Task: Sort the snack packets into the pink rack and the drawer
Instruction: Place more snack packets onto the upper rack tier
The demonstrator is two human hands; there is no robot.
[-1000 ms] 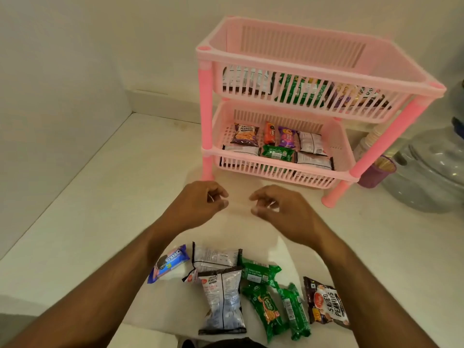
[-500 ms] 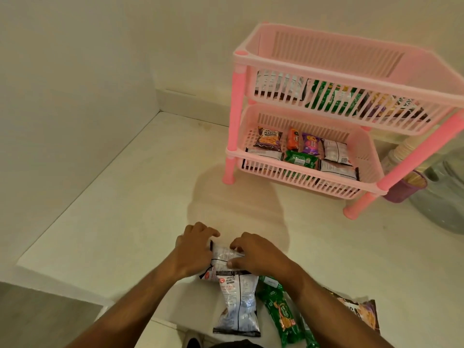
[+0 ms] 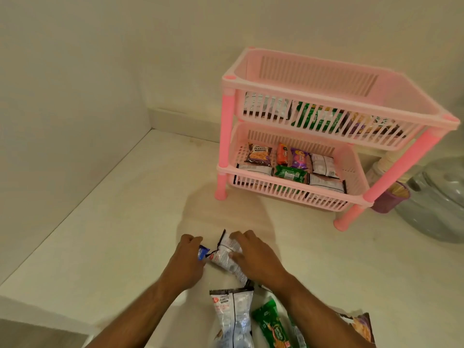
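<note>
green packet cut off below, top-tier packets slat-screened

The brown packet in the pink rack's lower basket says "SALTED PEANUTS". The silver packet on the desk says "SALTED PEANUTS" too.

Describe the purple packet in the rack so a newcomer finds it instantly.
Start at the pink rack and look into its lower tier. In the back row, the purple packet lies between an orange packet and a white packet. It is the tier's only purple one.
</note>
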